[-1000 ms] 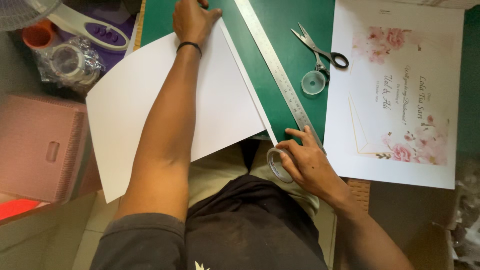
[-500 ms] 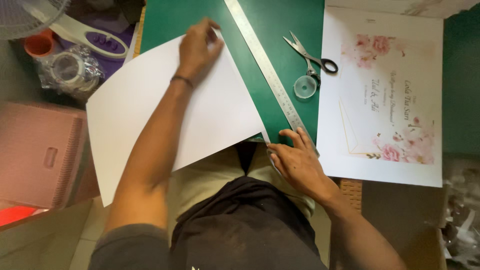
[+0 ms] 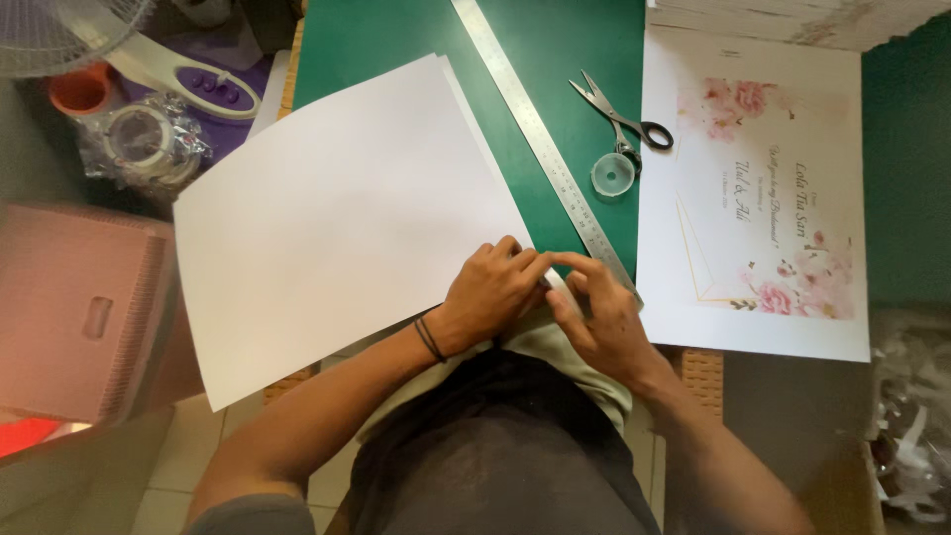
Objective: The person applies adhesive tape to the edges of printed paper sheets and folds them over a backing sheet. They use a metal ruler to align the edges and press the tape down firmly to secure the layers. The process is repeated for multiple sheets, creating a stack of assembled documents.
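Both hands, left and right, pinch the white sheet's near corner (beside the steel ruler).

White sheet at the mat's near edge

A large blank white sheet of paper lies flat and skewed across the left part of the green cutting mat, its left side hanging past the mat's edge, its near right corner under the fingers of both hands.
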